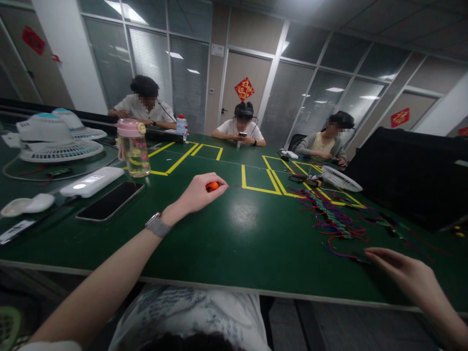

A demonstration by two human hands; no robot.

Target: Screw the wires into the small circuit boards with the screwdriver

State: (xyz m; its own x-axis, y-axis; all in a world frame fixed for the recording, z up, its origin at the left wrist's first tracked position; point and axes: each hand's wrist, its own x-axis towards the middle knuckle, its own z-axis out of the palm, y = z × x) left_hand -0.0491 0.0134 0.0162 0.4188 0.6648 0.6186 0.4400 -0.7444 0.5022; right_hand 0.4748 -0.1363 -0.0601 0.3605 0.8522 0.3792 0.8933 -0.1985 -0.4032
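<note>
My left hand (208,189) is closed around a small orange object with a dark part (212,186), above the middle of the green table. Most of that object is hidden by the fingers, so its kind cannot be made out. At the right, my right hand (404,270) has its fingers pinched together at the end of a small circuit board with red and blue wires (357,258), low over the table near the front edge. Just beyond it lies a row of similar wired circuit boards (331,214), side by side.
A phone (111,201), white power bank (93,181), drink bottle (135,148) and white fans (60,139) stand at left. Yellow tape outlines (261,189) mark the green table (234,253). A fan part (340,179) and black box (405,175) are at right. Three people sit opposite.
</note>
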